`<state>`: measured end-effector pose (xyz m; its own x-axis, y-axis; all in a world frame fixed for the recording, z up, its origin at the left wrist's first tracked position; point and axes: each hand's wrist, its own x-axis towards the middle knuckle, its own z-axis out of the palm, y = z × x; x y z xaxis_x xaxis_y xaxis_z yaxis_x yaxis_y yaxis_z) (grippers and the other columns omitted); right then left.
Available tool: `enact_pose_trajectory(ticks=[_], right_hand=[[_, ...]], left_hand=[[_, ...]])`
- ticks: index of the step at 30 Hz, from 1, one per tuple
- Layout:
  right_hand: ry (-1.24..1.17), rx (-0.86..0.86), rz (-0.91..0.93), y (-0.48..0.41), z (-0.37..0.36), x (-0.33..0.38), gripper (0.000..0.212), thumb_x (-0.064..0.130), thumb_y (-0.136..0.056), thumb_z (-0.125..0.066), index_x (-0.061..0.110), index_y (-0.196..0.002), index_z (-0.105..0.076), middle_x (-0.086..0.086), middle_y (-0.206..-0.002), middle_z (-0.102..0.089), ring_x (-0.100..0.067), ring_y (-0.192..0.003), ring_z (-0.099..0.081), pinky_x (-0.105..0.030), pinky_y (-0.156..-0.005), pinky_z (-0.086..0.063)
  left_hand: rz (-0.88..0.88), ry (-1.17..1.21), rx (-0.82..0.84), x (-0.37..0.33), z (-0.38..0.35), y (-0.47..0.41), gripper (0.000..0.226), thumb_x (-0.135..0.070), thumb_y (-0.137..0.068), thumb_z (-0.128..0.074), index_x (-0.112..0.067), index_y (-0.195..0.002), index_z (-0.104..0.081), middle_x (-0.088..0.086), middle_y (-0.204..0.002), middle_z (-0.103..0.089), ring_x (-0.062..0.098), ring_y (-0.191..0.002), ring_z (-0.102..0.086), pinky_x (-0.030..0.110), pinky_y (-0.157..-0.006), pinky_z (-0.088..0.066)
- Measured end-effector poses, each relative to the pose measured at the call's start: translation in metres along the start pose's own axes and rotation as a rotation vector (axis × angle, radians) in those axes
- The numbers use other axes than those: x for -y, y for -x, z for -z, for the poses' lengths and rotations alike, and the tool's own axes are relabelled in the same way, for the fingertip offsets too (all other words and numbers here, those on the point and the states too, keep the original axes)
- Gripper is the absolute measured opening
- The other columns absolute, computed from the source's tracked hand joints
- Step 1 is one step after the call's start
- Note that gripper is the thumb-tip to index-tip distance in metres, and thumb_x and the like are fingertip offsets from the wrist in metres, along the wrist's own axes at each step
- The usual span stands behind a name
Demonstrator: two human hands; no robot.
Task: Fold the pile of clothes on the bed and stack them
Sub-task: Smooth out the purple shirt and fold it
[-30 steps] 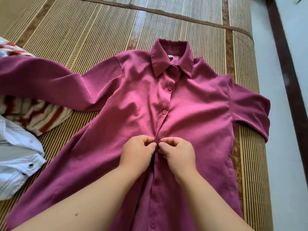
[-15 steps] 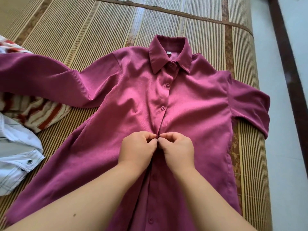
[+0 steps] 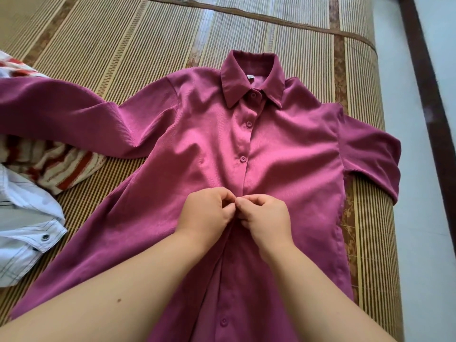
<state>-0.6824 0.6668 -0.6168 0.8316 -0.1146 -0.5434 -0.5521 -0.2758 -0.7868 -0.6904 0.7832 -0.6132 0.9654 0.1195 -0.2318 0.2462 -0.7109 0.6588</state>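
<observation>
A magenta button-up shirt lies face up on the bamboo mat, collar away from me. Its upper three buttons are fastened. My left hand and my right hand meet at the middle of the button placket, knuckle to knuckle. Each pinches one edge of the shirt front between thumb and curled fingers. The button under my fingers is hidden. The left sleeve stretches out to the far left over other clothes. The right sleeve hangs over the mat's right edge.
A red-and-cream striped garment lies at the left, partly under the sleeve. A white garment with dark stitching and metal snaps sits nearer me at the left. The pale floor runs along the right side of the mat.
Both hands stay pinched at the same spot on the placket. The view has shifted slightly; the shirt sits a little lower in frame.
</observation>
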Motion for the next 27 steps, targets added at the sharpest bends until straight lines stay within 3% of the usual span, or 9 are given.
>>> enact_pose_trajectory(ticks=[7,10,12,14,17,20,23,25,27], right_hand=[[-0.237,-0.055,-0.11,0.002,-0.002,-0.002,0.021,0.002,-0.077,-0.063,0.014,-0.059,-0.064,-0.004,-0.057,-0.065,-0.016,-0.058,-0.06,-0.029,-0.055,-0.049],[-0.288,-0.043,-0.09,0.005,-0.003,-0.004,0.022,-0.003,-0.078,-0.06,0.015,-0.066,-0.063,-0.002,-0.058,-0.062,-0.014,-0.058,-0.056,-0.027,-0.055,-0.047],[-0.234,-0.035,-0.012,0.006,-0.002,-0.007,0.021,-0.004,-0.078,-0.061,0.016,-0.072,-0.063,0.0,-0.061,-0.061,-0.012,-0.06,-0.054,-0.027,-0.058,-0.045],[-0.158,-0.035,0.09,0.006,0.0,-0.009,0.022,-0.003,-0.078,-0.065,0.019,-0.078,-0.063,0.009,-0.062,-0.062,-0.003,-0.058,-0.054,-0.019,-0.058,-0.045],[-0.031,-0.021,0.157,0.005,0.004,-0.012,0.025,0.004,-0.081,-0.068,0.027,-0.09,-0.064,0.009,-0.072,-0.07,-0.003,-0.07,-0.064,-0.02,-0.071,-0.05],[0.024,0.039,0.085,0.011,0.005,-0.018,0.028,0.0,-0.087,-0.06,0.027,-0.091,-0.065,0.004,-0.083,-0.073,-0.01,-0.071,-0.068,-0.027,-0.073,-0.052],[0.247,0.034,0.092,0.026,0.007,-0.031,0.024,0.004,-0.087,-0.061,0.025,-0.078,-0.063,0.012,-0.077,-0.069,-0.003,-0.065,-0.066,-0.01,-0.067,-0.047],[0.471,0.059,0.15,0.04,0.009,-0.041,0.018,0.009,-0.084,-0.064,0.026,-0.083,-0.069,0.014,-0.081,-0.068,-0.003,-0.076,-0.063,-0.005,-0.069,-0.04],[0.61,0.084,0.215,0.053,0.008,-0.051,0.019,0.013,-0.082,-0.067,0.023,-0.096,-0.074,0.008,-0.091,-0.068,-0.01,-0.089,-0.06,-0.013,-0.077,-0.038]], left_hand=[[-0.117,0.015,0.002,0.004,0.0,-0.002,0.005,-0.02,-0.08,-0.069,-0.022,-0.078,-0.073,-0.005,-0.076,-0.071,0.007,-0.073,-0.058,0.019,-0.064,-0.034],[-0.093,0.109,-0.001,0.004,0.002,0.0,0.01,-0.016,-0.078,-0.07,-0.021,-0.07,-0.071,-0.008,-0.067,-0.068,0.005,-0.071,-0.055,0.02,-0.064,-0.039],[0.097,0.264,0.087,0.002,0.004,-0.001,0.018,-0.014,-0.079,-0.067,-0.021,-0.063,-0.067,-0.008,-0.056,-0.063,0.005,-0.055,-0.054,0.025,-0.057,-0.044],[0.436,0.635,0.247,-0.001,0.004,-0.003,0.022,-0.012,-0.084,-0.063,-0.018,-0.063,-0.065,-0.009,-0.052,-0.058,0.005,-0.047,-0.052,0.022,-0.043,-0.042],[0.727,0.906,0.371,-0.001,0.005,-0.002,0.018,-0.019,-0.09,-0.061,-0.019,-0.073,-0.063,-0.012,-0.056,-0.06,0.0,-0.045,-0.052,0.015,-0.044,-0.038],[0.458,0.463,0.208,0.011,0.0,0.007,0.014,-0.032,-0.084,-0.069,-0.022,-0.076,-0.064,-0.008,-0.066,-0.063,0.006,-0.055,-0.057,0.022,-0.055,-0.041],[0.218,-0.058,0.186,0.018,-0.002,0.031,0.029,-0.053,-0.067,-0.074,-0.033,-0.08,-0.056,-0.013,-0.075,-0.058,0.011,-0.076,-0.059,0.026,-0.067,-0.045],[0.15,-0.22,0.237,0.023,-0.007,0.05,0.042,-0.06,-0.064,-0.069,-0.037,-0.093,-0.05,-0.012,-0.089,-0.054,0.013,-0.088,-0.058,0.03,-0.072,-0.046],[0.091,-0.293,0.25,0.03,-0.011,0.066,0.05,-0.058,-0.067,-0.065,-0.039,-0.108,-0.045,-0.012,-0.1,-0.049,0.015,-0.1,-0.055,0.032,-0.078,-0.047]])
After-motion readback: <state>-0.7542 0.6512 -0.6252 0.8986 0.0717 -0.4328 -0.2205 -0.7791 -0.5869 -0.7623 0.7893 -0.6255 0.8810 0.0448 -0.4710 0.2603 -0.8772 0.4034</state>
